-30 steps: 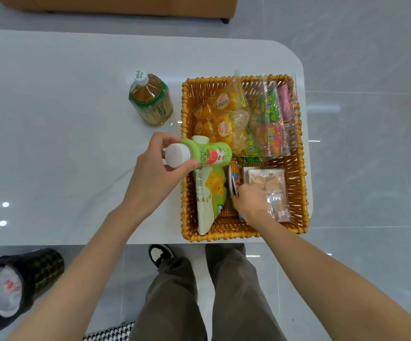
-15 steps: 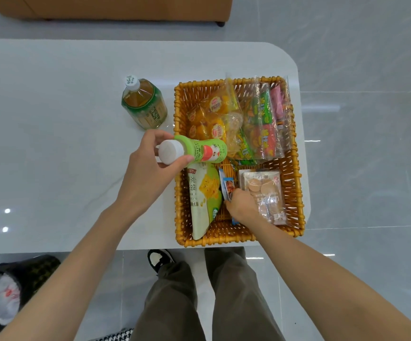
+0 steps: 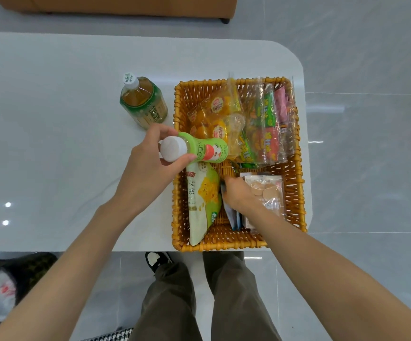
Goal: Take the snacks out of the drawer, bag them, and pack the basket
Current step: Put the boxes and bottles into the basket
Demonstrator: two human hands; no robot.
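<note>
A small green bottle with a white cap is gripped at its cap end by the left hand, with the thumb below the neck and the fingers curled over the top. It is held in the air at the centre of the frame, over the left rim of the wicker basket, above the upper end of a green snack bag. The right hand is lowered into the basket's lower half, down and to the right of the bottle and apart from it. Its fingers are curled down among thin blue packets standing on edge beside a packet of round biscuits; whether those packets are pinched cannot be told.

Compared with half a second ago, the bottle is kept in the same grip and at much the same spot. The right hand is found slightly higher in the frame, and the blue packets, seen above it before, now stick out below the wrist.

The bottle is laid on its side, its long axis running left to right. The cap is turned left and the base right, over the basket. A tea bottle is stood on the white table at the upper left of the basket.
</note>
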